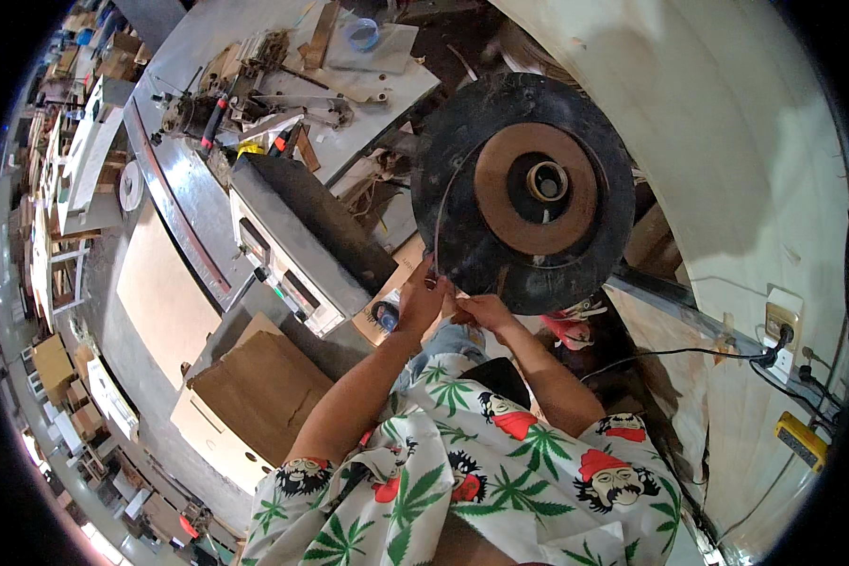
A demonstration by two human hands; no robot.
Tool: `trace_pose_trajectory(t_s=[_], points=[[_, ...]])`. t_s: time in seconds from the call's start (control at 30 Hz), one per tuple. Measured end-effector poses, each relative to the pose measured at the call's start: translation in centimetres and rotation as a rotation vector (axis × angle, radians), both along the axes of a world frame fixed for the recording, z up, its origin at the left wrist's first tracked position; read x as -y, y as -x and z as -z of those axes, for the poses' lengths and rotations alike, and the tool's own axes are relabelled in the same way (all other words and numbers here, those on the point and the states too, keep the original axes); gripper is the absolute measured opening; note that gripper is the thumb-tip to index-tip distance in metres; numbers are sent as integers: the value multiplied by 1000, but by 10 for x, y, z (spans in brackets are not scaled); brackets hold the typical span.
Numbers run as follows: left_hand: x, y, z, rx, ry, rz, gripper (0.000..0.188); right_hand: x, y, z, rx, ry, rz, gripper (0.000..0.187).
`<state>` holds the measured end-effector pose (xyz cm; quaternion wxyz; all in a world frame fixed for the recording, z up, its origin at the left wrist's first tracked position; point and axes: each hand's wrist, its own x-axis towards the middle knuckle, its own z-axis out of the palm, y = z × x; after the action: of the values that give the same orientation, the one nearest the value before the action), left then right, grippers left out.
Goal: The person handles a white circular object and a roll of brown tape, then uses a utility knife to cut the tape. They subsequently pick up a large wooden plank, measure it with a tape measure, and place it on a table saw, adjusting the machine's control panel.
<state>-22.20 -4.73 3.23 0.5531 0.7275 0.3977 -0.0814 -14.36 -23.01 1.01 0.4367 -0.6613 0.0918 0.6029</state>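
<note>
In front of me a large black disc (pixel 462 250) carries a coil of brown edge band (pixel 500 198) around a central hub. A thin pale strip (pixel 437 231) curves away from the coil across the disc's left side and runs down to my hands. My left hand (pixel 422 300) is closed on the strip at the disc's lower left edge. Beside it, just under the rim, my right hand (pixel 486 311) pinches the lower part of the strip. The two sets of fingertips almost meet, and the strip's very end is hard to make out between them.
To the left stands a dark-topped grey machine box (pixel 302 226). A metal table (pixel 198 189) behind it holds tools, scraps and a blue bowl (pixel 360 35). An open cardboard box (pixel 255 377) sits lower left. At right, a black cable (pixel 670 353) runs to a wall socket (pixel 781 316).
</note>
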Motion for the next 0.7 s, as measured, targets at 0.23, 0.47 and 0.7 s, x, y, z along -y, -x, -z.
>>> trace_pose_trajectory(t_s=[0.23,0.47,0.7], points=[[-11,23,17,113,-170,208,38,-52,-47,-55,1221,-300,-740,26],[-24,32,-20,183,-198,353,23,-61,-95,-21,1133,-509,-973,19],[-30,38,-14,266,-132,488,24,-41,-116,-43,864,-508,-982,20]])
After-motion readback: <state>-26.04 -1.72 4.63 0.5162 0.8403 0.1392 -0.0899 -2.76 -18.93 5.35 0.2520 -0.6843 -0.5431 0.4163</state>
